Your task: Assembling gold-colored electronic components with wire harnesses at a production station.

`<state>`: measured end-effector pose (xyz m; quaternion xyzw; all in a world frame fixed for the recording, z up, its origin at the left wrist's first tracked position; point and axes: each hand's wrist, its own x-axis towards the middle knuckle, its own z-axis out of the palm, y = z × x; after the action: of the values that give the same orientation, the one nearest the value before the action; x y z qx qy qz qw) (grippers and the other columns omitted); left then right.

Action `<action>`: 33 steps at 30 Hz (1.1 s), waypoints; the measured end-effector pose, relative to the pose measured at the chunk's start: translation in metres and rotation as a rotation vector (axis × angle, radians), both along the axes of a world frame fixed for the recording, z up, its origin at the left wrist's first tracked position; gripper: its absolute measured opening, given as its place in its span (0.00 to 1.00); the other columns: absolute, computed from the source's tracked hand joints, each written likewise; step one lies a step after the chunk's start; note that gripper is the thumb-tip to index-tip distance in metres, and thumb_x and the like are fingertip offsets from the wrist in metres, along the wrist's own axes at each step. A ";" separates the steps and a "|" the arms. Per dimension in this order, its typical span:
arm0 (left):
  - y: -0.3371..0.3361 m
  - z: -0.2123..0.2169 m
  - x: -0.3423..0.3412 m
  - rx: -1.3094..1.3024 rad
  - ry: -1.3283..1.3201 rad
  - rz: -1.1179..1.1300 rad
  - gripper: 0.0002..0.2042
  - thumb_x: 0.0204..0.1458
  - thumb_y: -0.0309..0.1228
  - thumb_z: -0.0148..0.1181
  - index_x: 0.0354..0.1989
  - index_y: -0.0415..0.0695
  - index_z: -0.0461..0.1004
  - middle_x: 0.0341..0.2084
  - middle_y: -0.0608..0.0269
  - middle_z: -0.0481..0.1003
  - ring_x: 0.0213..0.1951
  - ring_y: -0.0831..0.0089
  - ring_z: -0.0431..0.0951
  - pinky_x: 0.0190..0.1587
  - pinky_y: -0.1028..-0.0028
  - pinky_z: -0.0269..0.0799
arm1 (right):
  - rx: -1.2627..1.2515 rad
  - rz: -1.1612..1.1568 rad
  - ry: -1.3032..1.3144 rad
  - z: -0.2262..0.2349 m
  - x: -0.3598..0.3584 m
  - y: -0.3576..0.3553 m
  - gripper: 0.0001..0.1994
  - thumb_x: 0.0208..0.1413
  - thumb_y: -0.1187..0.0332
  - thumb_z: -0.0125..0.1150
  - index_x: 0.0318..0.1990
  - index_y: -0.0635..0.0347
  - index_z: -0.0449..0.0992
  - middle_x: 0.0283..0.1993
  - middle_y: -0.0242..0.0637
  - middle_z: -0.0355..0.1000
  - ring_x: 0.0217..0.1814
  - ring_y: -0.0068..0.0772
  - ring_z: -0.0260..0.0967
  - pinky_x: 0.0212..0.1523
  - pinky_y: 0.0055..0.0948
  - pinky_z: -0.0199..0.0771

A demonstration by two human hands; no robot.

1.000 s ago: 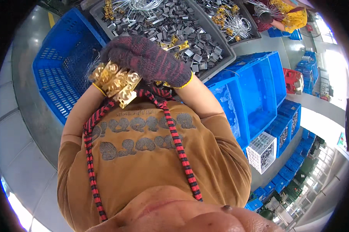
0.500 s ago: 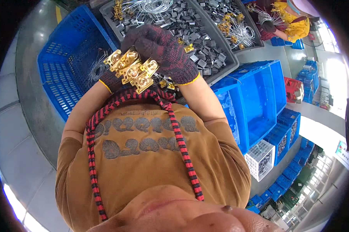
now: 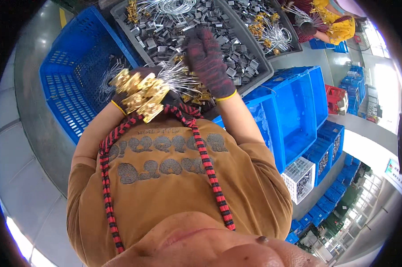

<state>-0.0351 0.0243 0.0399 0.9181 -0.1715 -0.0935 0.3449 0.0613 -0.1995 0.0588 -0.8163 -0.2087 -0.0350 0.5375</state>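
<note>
In my left hand [image 3: 148, 70], gloved in dark knit, is a bundle of gold-coloured stamped metal parts with silvery wires [image 3: 143, 92]. The gold parts face toward me; the wires fan out to the right. Most of the left fingers are hidden behind the bundle. My right hand [image 3: 206, 64], in a dark and red knit glove, reaches over a grey tray [image 3: 262, 79] full of small silver-grey metal pieces [image 3: 236, 58]. Its fingers stretch away from me, and I see nothing held in them. Loose gold parts [image 3: 200, 94] lie below the right wrist.
A blue perforated basket [image 3: 63, 95] stands at the left, with wires inside. Coiled wires [image 3: 176, 6] lie at the grey tray's far end. Blue crates [image 3: 294, 120] and a white crate [image 3: 298, 175] stand at right. A co-worker's gloved hand [image 3: 308, 29] shows at far right.
My hands have parted: the right moved right and away, over the metal pieces. The left keeps the bundle, now tilted lower left, its wires exposed.
</note>
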 end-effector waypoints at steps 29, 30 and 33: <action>0.052 -0.127 -0.016 -0.031 0.214 0.187 0.16 0.59 0.43 0.60 0.53 0.52 0.79 0.45 0.65 0.80 0.49 0.64 0.77 0.53 0.62 0.72 | -0.483 0.021 0.027 -0.200 0.208 -0.159 0.12 0.58 0.73 0.62 0.48 0.65 0.81 0.43 0.45 0.82 0.44 0.39 0.81 0.44 0.35 0.82; 0.053 -0.128 -0.012 -0.025 0.219 0.187 0.17 0.59 0.44 0.60 0.53 0.53 0.79 0.46 0.65 0.80 0.50 0.64 0.77 0.54 0.61 0.71 | -0.475 0.012 0.018 -0.186 0.198 -0.155 0.12 0.58 0.73 0.62 0.48 0.65 0.81 0.43 0.45 0.82 0.44 0.39 0.81 0.44 0.35 0.82; 0.077 -0.136 -0.025 -0.022 0.244 0.237 0.17 0.59 0.45 0.59 0.54 0.55 0.79 0.47 0.66 0.80 0.52 0.63 0.77 0.57 0.60 0.70 | 0.652 0.244 0.629 -0.121 0.160 -0.127 0.12 0.60 0.75 0.65 0.51 0.61 0.76 0.39 0.38 0.80 0.40 0.32 0.79 0.39 0.25 0.79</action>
<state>-0.0597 0.1009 -0.0962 0.9099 -0.0198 -0.1610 0.3819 0.2209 -0.3260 -0.0619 -0.5454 -0.1083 0.2140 0.8031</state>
